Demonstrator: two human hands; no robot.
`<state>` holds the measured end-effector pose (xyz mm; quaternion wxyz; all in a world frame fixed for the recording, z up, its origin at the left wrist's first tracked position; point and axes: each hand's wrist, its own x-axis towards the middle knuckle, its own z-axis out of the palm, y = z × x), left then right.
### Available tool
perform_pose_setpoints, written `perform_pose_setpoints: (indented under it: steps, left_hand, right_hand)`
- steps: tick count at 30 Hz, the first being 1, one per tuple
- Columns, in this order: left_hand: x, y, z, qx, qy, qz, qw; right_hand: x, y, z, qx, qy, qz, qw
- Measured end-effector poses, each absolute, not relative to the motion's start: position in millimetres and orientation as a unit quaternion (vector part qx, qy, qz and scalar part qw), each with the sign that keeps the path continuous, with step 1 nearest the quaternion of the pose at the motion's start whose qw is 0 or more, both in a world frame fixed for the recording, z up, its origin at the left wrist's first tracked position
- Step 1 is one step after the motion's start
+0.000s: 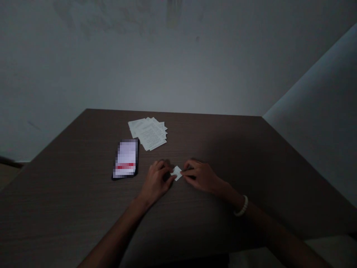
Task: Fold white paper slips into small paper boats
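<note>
A small white piece of paper [176, 172], roughly square and apparently folded, lies on the dark wooden table between my hands. My left hand [158, 178] has its thumb and fingers closed on the paper's left side. From the other side, my right hand [202, 175] pinches the right corner with thumb and forefinger. A pale beaded bracelet [243, 206] circles my right wrist. The fingertips cover the paper's side corners, and its fold lines are too small to make out.
Left of my hands lies a phone [126, 158] with a lit, pixelated screen. Behind it, several printed sheets of paper [150, 134] are fanned in a loose pile. The table [217, 130] reaches a grey wall at its far edge, and another wall slopes along the right.
</note>
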<state>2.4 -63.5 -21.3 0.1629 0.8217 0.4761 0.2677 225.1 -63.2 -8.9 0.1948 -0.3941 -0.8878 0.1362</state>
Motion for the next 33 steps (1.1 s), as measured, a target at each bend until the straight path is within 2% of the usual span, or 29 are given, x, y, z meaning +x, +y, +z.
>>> perform_pose_setpoints:
  steps: [9, 15, 21, 29, 33]
  left_hand:
    - [5, -64, -17, 0.81, 0.494, 0.252, 0.189]
    - [5, -64, -21, 0.783, 0.476, 0.32, 0.24]
    - [4, -64, -21, 0.742, 0.482, 0.4, 0.241]
    - [3, -61, -17, 0.802, 0.379, 0.428, 0.174]
    - [4, -63, -17, 0.835, 0.363, 0.395, 0.125]
  right_hand:
    - [212, -61, -3, -0.46, -0.83, 0.214, 0.231]
    - [209, -57, -6, -0.454, -0.804, 0.269, 0.273]
    - [205, -58, -13, -0.517, -0.736, 0.279, 0.337]
    - [205, -58, -12, -0.416, -0.821, 0.163, 0.355]
    - [211, -60, -15, -0.406, -0.863, 0.089, 0.286]
